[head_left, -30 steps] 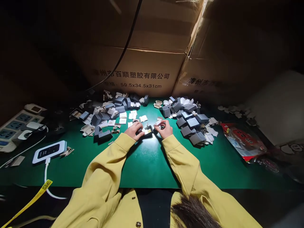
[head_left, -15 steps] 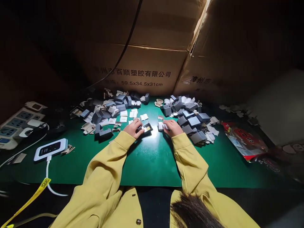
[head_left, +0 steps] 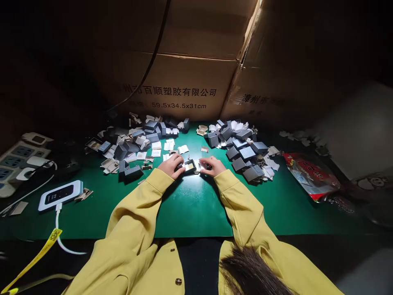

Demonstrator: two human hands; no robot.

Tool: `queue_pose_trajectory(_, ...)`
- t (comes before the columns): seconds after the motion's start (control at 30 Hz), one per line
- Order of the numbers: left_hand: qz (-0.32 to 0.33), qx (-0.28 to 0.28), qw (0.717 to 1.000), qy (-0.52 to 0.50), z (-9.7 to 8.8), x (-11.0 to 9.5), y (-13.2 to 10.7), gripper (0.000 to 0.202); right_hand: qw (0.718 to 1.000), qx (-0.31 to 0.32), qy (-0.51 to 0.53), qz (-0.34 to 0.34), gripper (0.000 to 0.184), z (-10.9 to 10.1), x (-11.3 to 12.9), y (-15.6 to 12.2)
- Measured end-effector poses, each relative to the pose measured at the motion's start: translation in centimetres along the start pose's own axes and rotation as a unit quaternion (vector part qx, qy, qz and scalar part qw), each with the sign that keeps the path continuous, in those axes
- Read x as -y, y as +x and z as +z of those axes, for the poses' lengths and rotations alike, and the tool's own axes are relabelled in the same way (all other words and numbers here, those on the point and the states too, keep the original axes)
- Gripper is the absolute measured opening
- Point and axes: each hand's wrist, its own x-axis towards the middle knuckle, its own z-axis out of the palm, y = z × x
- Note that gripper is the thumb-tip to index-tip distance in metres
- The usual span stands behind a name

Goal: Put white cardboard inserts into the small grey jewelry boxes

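Observation:
Under the lamp's bright spot, my left hand (head_left: 172,166) is closed on the left side of a small open black box (head_left: 190,167). Something pale and yellowish shows inside the box. Just to its right, my right hand (head_left: 214,166) pinches a small white paper-like piece (head_left: 202,166), partly covered by the fingers. The piece is close to the box's right edge; whether they touch I cannot tell. Beyond my hands, a few flat white papers (head_left: 183,149) lie on the green tabletop (head_left: 193,213).
Heaps of dark grey boxes stand to the left (head_left: 123,150) and right (head_left: 246,153), mixed with white scraps. Large cartons (head_left: 184,78) wall the back. A white device (head_left: 60,195) with a cable and a power strip (head_left: 18,159) sit left; a red plastic bag (head_left: 311,176) lies right.
My right hand has moved left with the white piece, closing the gap to the black box. My left hand stays at the box. The whole view has shifted slightly.

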Motion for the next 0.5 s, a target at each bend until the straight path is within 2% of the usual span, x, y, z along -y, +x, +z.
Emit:
queue_pose_trajectory(0.2,-0.006,0.001,1.000,0.023,-0.2,-0.3,-0.1,0.023,0.999,-0.003,-0.045,-0.029,0.049,1.3,0.5,0.3)
queue_pose_trajectory(0.3,-0.002,0.004,1.000,0.027,-0.1,-0.1,-0.1,0.023,0.997,0.020,-0.070,-0.041,0.050,1.4,0.8,0.3)
queue_pose_trajectory(0.4,0.008,0.002,1.000,0.015,-0.1,0.1,-0.1,0.021,0.995,0.032,-0.086,-0.039,0.046,0.4,0.8,0.4)
queue_pose_trajectory(0.5,0.021,0.000,1.000,0.001,-0.1,0.3,-0.1,0.019,0.995,-0.023,-0.092,-0.004,0.043,-1.4,0.5,0.4)
